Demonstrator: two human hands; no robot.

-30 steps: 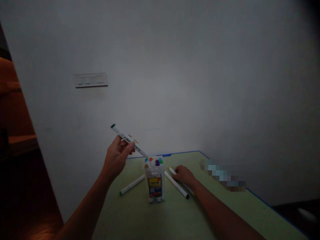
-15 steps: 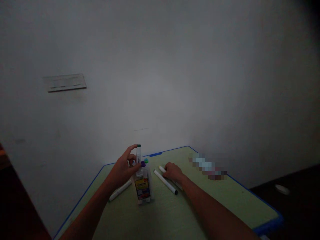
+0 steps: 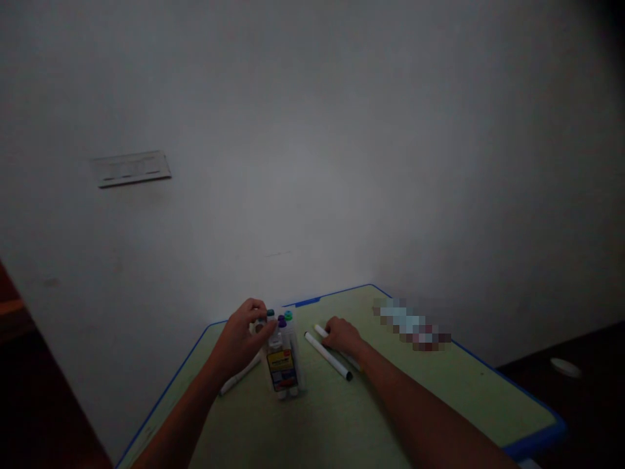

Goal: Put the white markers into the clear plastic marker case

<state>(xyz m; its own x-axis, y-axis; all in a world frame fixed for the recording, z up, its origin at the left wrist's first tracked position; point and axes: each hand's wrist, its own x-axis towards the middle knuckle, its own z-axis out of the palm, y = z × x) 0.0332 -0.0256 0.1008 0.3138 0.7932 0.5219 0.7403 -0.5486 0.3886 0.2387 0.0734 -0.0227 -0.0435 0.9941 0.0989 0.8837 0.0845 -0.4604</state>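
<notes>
Case (image 3: 282, 370) stands on the surface (image 3: 312, 426), dark-ended pen (image 3: 328, 356) lying right of it. Left hand (image 3: 243, 333) at case top, fingers half-curled around a green cap (image 3: 270, 313) (can't tell if gripping); I'd press straight down. Right hand (image 3: 342, 335): fingers closed on flat-lying white pen (image 3: 320, 331).

Case label (image 3: 282, 370) — print unreadable.

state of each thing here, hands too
Marker box: standing upright
Green-capped marker: upright in marker box
Left hand: curled at green-capped marker, grip unclear
Pale marker: lying flat, partly covered
Right hand: closed on pale marker
Dark-ended marker: lying flat
Left marker: lying flat, partly hidden
</notes>
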